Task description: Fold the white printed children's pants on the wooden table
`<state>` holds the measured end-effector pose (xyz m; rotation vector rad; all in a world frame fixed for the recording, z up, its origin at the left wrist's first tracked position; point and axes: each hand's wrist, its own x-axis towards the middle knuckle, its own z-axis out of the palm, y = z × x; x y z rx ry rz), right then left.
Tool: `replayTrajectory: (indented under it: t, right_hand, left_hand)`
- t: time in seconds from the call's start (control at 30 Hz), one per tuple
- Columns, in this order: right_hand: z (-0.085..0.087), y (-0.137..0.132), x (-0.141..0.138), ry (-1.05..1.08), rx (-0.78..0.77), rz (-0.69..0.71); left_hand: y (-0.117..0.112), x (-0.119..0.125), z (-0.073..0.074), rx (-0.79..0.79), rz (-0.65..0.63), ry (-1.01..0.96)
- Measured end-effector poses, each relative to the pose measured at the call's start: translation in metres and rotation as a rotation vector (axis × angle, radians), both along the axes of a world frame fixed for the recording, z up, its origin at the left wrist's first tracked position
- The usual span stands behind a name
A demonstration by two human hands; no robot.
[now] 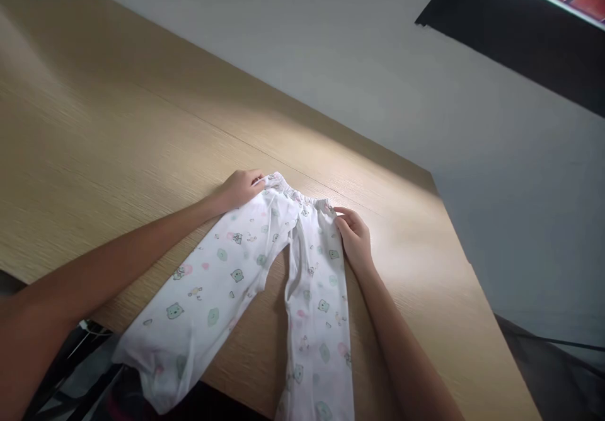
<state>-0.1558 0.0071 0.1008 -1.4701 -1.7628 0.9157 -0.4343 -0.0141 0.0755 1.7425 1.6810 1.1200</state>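
A pair of white child's pants (246,263) printed with small green bears and pink figures lies spread on the table, its gathered elastic waistband pointing away from me. The two legs part toward me, and the left one hangs past the table's near edge. My left hand (242,188) is closed at the left end of the waistband, its fingers curled on the cloth. At the right end, my right hand (353,235) pinches the side of the waistband between thumb and fingers.
The light wooden table (155,137) has a thin seam running across it. Behind it stands a pale wall (293,36) with a dark panel (510,36) at upper right. Dark metal framework (66,370) shows below the near edge at lower left.
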Motion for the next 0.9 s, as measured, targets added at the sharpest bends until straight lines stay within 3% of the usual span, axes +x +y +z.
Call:
replayTrajectory:
  t: [0.33, 0.63, 0.9]
  right_hand:
    - [-0.001, -0.003, -0.006, -0.112, 0.148, -0.015]
    - [-0.007, 0.000, 0.000, -0.128, 0.202, 0.006]
    - [-0.006, -0.017, -0.003, -0.079, 0.168, -0.048]
  left_hand:
    - [0.001, -0.001, -0.003, 0.071, -0.056, 0.185]
    - [-0.003, -0.003, -0.003, 0.060, -0.029, 0.155]
    - [-0.017, -0.009, -0.001, 0.022, 0.006, 0.166]
